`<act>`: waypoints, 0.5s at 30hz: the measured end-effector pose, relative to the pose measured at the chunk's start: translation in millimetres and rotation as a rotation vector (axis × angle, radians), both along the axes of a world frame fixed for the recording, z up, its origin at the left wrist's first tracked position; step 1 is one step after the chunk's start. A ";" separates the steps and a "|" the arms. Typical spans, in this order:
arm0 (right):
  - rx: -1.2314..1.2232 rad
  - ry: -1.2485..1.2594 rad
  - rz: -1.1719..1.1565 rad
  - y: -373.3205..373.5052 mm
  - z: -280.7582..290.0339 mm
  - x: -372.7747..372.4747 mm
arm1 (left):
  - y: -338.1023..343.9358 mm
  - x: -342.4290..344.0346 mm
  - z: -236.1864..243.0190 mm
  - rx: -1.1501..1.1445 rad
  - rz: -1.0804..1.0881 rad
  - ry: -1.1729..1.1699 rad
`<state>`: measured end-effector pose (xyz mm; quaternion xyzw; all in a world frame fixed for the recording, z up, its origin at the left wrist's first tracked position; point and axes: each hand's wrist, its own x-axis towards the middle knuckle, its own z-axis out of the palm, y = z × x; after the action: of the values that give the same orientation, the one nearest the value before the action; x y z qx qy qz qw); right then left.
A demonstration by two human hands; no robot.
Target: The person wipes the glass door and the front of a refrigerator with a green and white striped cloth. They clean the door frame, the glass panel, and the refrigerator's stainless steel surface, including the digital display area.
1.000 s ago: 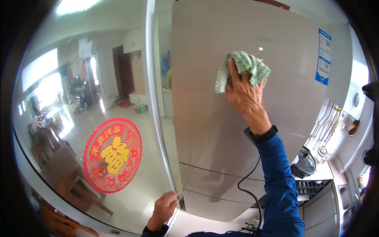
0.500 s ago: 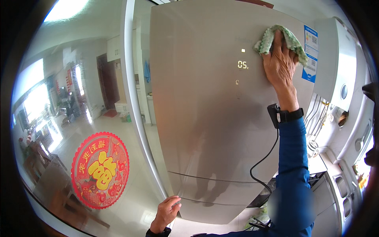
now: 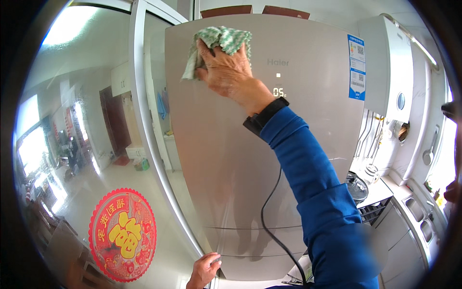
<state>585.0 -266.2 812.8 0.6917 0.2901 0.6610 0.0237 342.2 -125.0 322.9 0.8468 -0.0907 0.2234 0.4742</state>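
My right hand (image 3: 225,67) presses a green-and-white cloth (image 3: 219,44) against the upper left part of a tall silver fridge door (image 3: 231,168). The arm wears a blue sleeve and a black wristband. My left hand (image 3: 204,269) rests at the lower left edge of the fridge, fingers curled on the corner by the door frame. A small lit display and a blue-and-white label (image 3: 356,67) sit on the fridge's upper right.
A glass sliding door (image 3: 96,159) with a round red-and-gold sticker (image 3: 123,234) stands to the left. A white water heater (image 3: 393,67) hangs to the right, above a counter with a pot (image 3: 357,186), hanging utensils and a stove. A black cable (image 3: 269,216) dangles before the fridge.
My right hand has swept the cloth from the upper right of the fridge door across to its upper left. My left hand stays at the fridge's lower edge.
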 end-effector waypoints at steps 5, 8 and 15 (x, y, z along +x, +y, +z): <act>0.005 0.007 -0.068 -25.9 31.8 1.8 | 8.5 4.6 -5.4 0.039 -0.016 -0.029; 0.202 0.014 -0.022 -69.7 63.6 3.6 | 13.4 4.4 -11.2 -0.021 -0.010 0.029; 0.255 -0.002 -0.224 -38.2 84.6 11.8 | 29.0 6.9 -23.3 0.017 0.029 0.023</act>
<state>596.8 -304.4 897.4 0.7164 0.1252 0.6863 0.0096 349.1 -96.0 299.5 0.8544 -0.0749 0.2197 0.4648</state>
